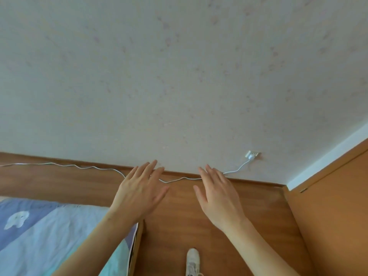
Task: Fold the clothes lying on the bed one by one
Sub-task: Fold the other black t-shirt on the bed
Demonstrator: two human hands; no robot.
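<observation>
Head view: pale-blue patterned bed cover lies flat, no garment visible.

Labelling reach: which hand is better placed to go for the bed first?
Left, probably. The left hand hovers open near the bed, its forearm crossing the bedding's edge. The right hand, also open, is over the wooden floor, farther from the bed. No loose clothes show in this view.

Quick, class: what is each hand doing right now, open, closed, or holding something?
Left hand: open, fingers straight, holding nothing.
Right hand: open, fingers straight, holding nothing.
</observation>
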